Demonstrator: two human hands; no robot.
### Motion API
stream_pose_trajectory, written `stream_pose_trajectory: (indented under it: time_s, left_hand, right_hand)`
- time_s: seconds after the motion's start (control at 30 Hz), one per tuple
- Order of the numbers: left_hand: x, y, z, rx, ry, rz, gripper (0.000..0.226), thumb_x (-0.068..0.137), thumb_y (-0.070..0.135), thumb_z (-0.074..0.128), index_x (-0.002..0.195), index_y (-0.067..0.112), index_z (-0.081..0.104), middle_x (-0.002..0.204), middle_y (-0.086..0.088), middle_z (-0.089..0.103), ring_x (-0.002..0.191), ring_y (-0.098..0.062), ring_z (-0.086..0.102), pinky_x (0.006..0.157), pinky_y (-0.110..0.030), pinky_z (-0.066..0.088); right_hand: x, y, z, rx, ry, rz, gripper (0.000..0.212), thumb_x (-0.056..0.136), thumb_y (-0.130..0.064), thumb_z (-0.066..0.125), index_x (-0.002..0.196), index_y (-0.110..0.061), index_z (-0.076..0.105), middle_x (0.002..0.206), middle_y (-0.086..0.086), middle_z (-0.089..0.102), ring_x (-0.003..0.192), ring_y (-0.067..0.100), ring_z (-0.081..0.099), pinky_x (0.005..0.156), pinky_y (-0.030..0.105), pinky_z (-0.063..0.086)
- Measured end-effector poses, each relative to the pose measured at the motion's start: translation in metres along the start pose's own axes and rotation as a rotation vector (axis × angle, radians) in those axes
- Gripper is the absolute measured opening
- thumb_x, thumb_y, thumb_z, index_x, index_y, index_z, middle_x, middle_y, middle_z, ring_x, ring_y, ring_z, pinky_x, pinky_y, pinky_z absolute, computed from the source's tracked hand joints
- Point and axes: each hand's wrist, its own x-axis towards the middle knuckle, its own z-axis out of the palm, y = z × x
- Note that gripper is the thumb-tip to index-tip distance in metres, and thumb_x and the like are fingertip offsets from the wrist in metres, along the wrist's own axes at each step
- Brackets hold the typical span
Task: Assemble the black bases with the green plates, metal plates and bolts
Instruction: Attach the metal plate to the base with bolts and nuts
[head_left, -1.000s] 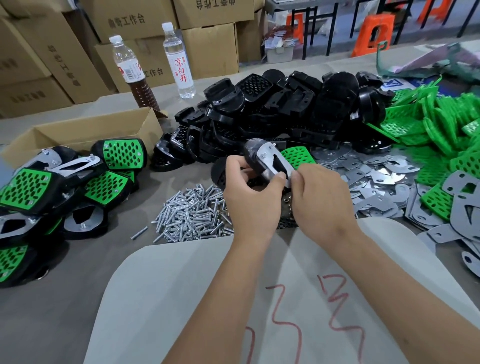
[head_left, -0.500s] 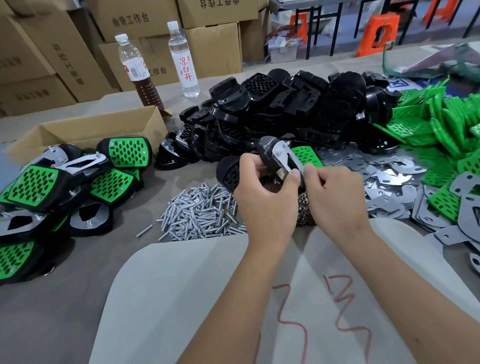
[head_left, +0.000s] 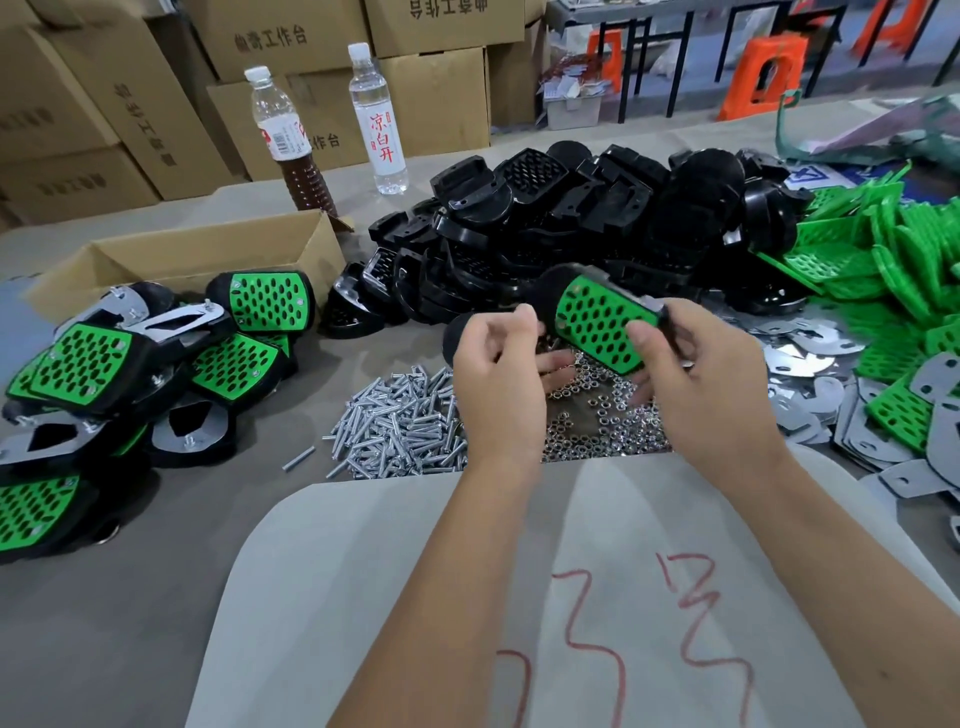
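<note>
— What's behind your bench?

— You face stacked cardboard boxes (head_left: 156, 104) printed with dark characters, rising past the frame's top.

— And to your right?

— You'll see a black-legged table (head_left: 675, 31) with orange plastic stools (head_left: 763, 78) beside it, standing on a grey floor (head_left: 857, 78).

— Lighting?

— Even, with no hard shadows.

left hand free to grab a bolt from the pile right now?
Probably yes. The left hand looks loosely curled with nothing visibly in it, and the bolt pile lies uncovered just beside it; the right hand holds the part.
</note>
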Motion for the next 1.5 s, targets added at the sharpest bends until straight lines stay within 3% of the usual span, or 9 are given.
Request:
stream_pose_trajectory:
  time_s: [0.13,0.27,0.57,0.77,1.07,1.23,1.33,1.43,1.5]
  left_hand:
    - [0.004,0.002,-0.008,0.102,-0.094,0.047,0.015,0.096,0.016,0.073,0.108,0.010,0.065,0.105,-0.014,0.072,0.078,-0.024,0.076,0.069,-0.036,0.064]
    - [0.002,0.000,-0.009,0.141,-0.105,0.073,0.015,0.091,0.011,0.079,0.099,0.009,0.067,0.101,-0.018,0.075,0.091,-0.036,0.077,0.072,-0.052,0.065]
    - [0.006,0.011,-0.022,0.048,0.018,0.037,0.020,0.085,-0.002,0.080,0.085,0.009,0.064,0.094,-0.016,0.069,0.074,-0.018,0.074,0.058,-0.031,0.060]
    - [0.014,0.032,-0.074,-0.016,0.043,0.005,0.009,0.091,-0.003,0.074,0.094,0.005,0.070,0.072,0.003,0.068,0.061,-0.007,0.069,0.060,-0.026,0.061]
    - [0.022,0.050,-0.131,-0.002,0.347,0.025,0.012,0.094,-0.005,0.069,0.090,0.005,0.074,0.066,0.003,0.072,0.064,-0.010,0.072,0.062,-0.029,0.063]
    - [0.029,0.067,-0.150,0.109,0.556,0.218,0.018,0.098,0.002,0.067,0.112,0.013,0.071,0.110,-0.006,0.074,0.091,-0.026,0.078,0.073,-0.032,0.064]
    - [0.034,0.070,-0.163,0.151,0.787,0.307,0.018,0.096,0.005,0.063,0.110,0.014,0.072,0.107,-0.004,0.073,0.090,-0.030,0.077,0.077,-0.037,0.064]
    - [0.037,0.067,-0.169,0.092,0.875,0.213,0.017,0.095,0.004,0.061,0.099,0.017,0.071,0.104,-0.007,0.074,0.099,-0.032,0.074,0.093,-0.047,0.060]
    - [0.037,0.062,-0.171,0.073,0.870,0.135,0.016,0.095,0.005,0.060,0.099,0.015,0.073,0.105,-0.008,0.074,0.101,-0.032,0.073,0.097,-0.049,0.058]
  right_hand:
    - [0.000,-0.001,-0.002,0.304,-0.086,0.205,0.023,0.103,-0.029,0.053,0.097,-0.013,0.069,0.072,0.012,0.068,0.052,0.018,0.061,0.047,0.032,0.051]
    - [-0.003,-0.003,0.001,0.396,-0.134,0.268,0.023,0.106,-0.023,0.054,0.095,-0.010,0.070,0.070,0.007,0.066,0.052,0.016,0.059,0.044,0.025,0.047]
    - [-0.001,-0.019,0.021,0.457,-0.169,0.343,0.025,0.109,-0.016,0.052,0.098,0.001,0.067,0.077,0.017,0.065,0.050,0.018,0.058,0.040,0.028,0.046]
    - [0.005,-0.046,0.063,0.617,-0.271,0.465,0.026,0.108,-0.019,0.055,0.089,-0.011,0.069,0.070,0.003,0.070,0.046,0.013,0.058,0.038,0.023,0.045]
    - [0.005,-0.081,0.139,0.630,-0.399,0.548,0.022,0.108,-0.022,0.056,0.097,-0.012,0.072,0.074,0.006,0.069,0.048,0.013,0.055,0.041,0.022,0.042]
    - [0.012,-0.106,0.179,0.591,-0.297,0.302,0.013,0.105,-0.021,0.062,0.109,-0.015,0.073,0.090,0.007,0.073,0.065,0.015,0.065,0.058,0.031,0.056]
    - [0.016,-0.121,0.209,0.151,-0.236,-0.099,0.026,0.097,-0.014,0.069,0.122,-0.015,0.074,0.106,0.008,0.070,0.094,0.025,0.066,0.085,0.037,0.054]
    - [0.011,-0.135,0.235,-0.078,-0.472,-0.264,0.033,0.100,-0.008,0.060,0.133,-0.006,0.066,0.124,0.020,0.059,0.112,0.039,0.057,0.097,0.049,0.048]
    - [0.006,-0.137,0.247,-0.238,-0.553,-0.322,0.036,0.102,-0.014,0.054,0.137,-0.009,0.060,0.133,0.016,0.052,0.113,0.038,0.054,0.098,0.046,0.047]
